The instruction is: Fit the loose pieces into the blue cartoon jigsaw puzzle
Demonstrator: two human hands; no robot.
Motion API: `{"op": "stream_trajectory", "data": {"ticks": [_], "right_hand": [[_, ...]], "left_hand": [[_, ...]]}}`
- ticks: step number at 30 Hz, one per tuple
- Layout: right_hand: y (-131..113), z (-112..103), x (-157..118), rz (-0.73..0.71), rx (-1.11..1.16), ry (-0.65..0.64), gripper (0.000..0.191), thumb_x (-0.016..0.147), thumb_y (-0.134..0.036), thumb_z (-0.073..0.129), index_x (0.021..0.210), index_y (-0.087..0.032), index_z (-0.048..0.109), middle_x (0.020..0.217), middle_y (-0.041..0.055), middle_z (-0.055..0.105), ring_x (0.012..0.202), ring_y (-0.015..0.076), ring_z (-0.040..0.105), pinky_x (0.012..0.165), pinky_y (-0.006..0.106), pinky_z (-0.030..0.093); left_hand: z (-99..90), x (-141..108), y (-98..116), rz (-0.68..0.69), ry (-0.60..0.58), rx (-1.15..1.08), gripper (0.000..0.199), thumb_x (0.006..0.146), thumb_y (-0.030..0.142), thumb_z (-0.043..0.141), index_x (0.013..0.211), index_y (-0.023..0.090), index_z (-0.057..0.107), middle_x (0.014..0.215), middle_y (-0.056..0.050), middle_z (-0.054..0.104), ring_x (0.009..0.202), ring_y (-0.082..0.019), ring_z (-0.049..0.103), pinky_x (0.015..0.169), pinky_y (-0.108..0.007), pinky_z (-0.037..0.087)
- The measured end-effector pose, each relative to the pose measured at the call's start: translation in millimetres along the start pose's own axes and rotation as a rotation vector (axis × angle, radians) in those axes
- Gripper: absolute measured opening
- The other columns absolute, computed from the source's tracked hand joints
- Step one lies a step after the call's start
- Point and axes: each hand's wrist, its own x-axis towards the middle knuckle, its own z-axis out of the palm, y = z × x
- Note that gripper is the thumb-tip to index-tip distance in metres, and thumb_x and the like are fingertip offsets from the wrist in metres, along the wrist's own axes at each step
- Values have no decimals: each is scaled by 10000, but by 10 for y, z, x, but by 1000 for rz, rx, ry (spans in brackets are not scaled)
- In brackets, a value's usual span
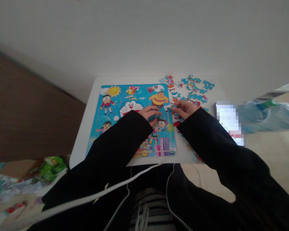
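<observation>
A blue cartoon jigsaw puzzle [116, 128] lies on the small white table, largely filled in, with a big white cat-like face in its middle. My left hand [150, 113] rests over the puzzle right of that face, fingers stretched out and slightly bent; what lies beneath it is hidden. My right hand [185, 108] is at the puzzle's right edge, pinching a small puzzle piece [168, 108] between thumb and fingers. Around and beyond this hand are loose puzzle pieces [197, 97], mostly blue with some red and white, partly covered by my right sleeve.
The white table [83, 128] stands against a pale wall. Off its right side is a phone-like bright screen [228, 122], blurred out, beside a clear plastic bag [272, 115]. A brown wooden panel [31, 106] rises at left. A white cable [91, 197] crosses before my lap.
</observation>
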Motion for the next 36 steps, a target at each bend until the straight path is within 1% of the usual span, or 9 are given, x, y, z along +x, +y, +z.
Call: {"op": "stream_trajectory", "data": {"ticks": [4, 7, 10, 13, 16, 22, 27, 32, 36], "right_hand": [[-45, 34, -32, -66, -77, -88, 374, 660, -483, 675, 895, -195, 635, 655, 5, 625, 598, 126, 604, 577, 263, 507], [-68, 48, -40, -90, -114, -138, 378, 655, -477, 681, 897, -189, 646, 673, 5, 626, 596, 111, 585, 600, 258, 502], [-74, 49, -38, -83, -72, -163, 369, 671, -477, 666, 876, -171, 646, 699, 8, 619, 586, 93, 572, 579, 232, 488], [-78, 43, -42, -71, -38, -195, 367, 717, -467, 624, 936, -172, 646, 704, -7, 592, 482, 52, 510, 454, 194, 425], [-88, 40, -49, -62, -25, -185, 367, 739, -440, 611, 1003, -187, 642, 736, -13, 585, 426, 27, 453, 395, 181, 384], [-115, 81, -40, -54, 30, -148, 441, 677, -423, 679, 1047, -186, 639, 816, 12, 612, 491, 36, 498, 441, 175, 440], [-118, 119, -33, -67, 5, -175, 403, 675, -418, 683, 1007, -192, 655, 834, 22, 649, 525, 54, 547, 496, 193, 489], [-113, 143, -47, -68, 7, -166, 393, 667, -385, 698, 998, -178, 658, 842, 35, 659, 601, 77, 598, 591, 216, 536], [-116, 154, -53, -85, 12, -157, 375, 668, -392, 695, 973, -176, 661, 891, 55, 663, 650, 100, 608, 592, 232, 549]], "left_hand": [[-18, 6, 100, -225, -11, -204, 270, 732, 117, 558, 982, 174, 642, 1050, -69, 595, 855, -128, 605, 709, -231, 517], [-16, 15, 97, -403, -31, -432, 346, 709, 148, 607, 1055, 153, 608, 1031, -88, 627, 825, -132, 624, 726, -245, 517], [-25, 35, 82, -524, -18, -614, 380, 686, 222, 663, 1050, 130, 609, 914, -84, 682, 806, -143, 644, 747, -254, 510], [-42, 57, 89, -564, 20, -702, 349, 679, 321, 693, 968, 129, 652, 834, -74, 696, 789, -158, 653, 759, -278, 512], [-53, 68, 110, -596, 12, -741, 395, 679, 378, 700, 988, 135, 655, 830, -68, 689, 824, -174, 652, 781, -297, 513], [-64, 64, 167, -723, -105, -726, 577, 644, 362, 745, 1163, 181, 569, 860, -52, 671, 761, -166, 647, 711, -313, 540], [-47, 52, 135, -725, -137, -805, 652, 591, 277, 788, 1187, 170, 547, 790, -40, 664, 712, -139, 637, 738, -310, 523], [-37, 68, 72, -754, -183, -834, 669, 565, 185, 797, 1184, 188, 544, 592, 53, 583, 516, -65, 560, 627, -243, 508], [-48, 94, 75, -789, -188, -881, 721, 531, 137, 804, 1197, 182, 531, 632, 43, 606, 559, -75, 581, 638, -235, 510]]}}
